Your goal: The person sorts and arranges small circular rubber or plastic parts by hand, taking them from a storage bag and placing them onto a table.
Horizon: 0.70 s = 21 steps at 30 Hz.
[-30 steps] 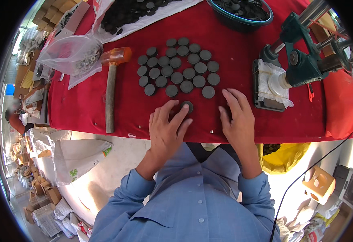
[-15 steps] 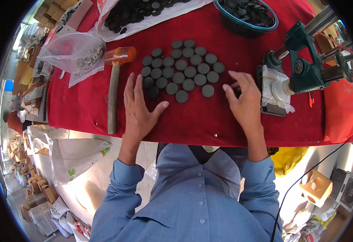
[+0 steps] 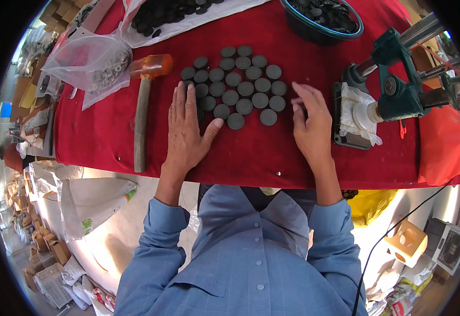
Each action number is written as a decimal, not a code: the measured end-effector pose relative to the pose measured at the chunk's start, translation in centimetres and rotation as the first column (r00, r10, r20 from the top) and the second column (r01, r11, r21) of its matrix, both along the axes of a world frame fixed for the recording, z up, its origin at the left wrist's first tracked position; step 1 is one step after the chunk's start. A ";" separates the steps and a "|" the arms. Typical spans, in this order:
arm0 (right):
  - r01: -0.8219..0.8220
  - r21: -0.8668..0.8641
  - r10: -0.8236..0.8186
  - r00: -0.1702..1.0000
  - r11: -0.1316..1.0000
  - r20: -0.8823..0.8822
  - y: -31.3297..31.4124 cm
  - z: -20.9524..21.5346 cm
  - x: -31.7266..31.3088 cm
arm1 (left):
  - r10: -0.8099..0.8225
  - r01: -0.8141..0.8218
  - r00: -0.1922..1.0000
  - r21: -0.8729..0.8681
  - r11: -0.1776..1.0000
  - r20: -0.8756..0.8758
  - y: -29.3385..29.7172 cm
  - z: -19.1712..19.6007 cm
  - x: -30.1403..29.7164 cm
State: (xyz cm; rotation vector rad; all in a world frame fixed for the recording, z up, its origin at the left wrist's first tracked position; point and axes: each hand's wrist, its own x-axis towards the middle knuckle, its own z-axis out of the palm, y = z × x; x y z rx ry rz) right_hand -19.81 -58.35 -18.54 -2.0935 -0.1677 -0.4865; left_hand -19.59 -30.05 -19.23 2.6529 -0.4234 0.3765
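Two hands lie on your red-clothed counter [image 3: 109, 137]. Your left hand [image 3: 187, 131] rests flat and open, touching the flat dark grey round discs [image 3: 240, 87]. Your right hand [image 3: 310, 124] is half-curled beside them; what it holds cannot be told.

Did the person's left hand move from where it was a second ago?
Yes. The left hand slid left, toward the orange-headed wooden mallet.

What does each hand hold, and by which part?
The left hand lies flat on the discs, gripping nothing. The right hand cannot be told.
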 end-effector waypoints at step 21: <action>-0.055 -0.511 0.114 0.990 0.858 0.084 4.2 -0.4 -4.3 | 0.024 -0.025 1.000 0.144 0.989 0.009 -0.6 -0.2 -0.6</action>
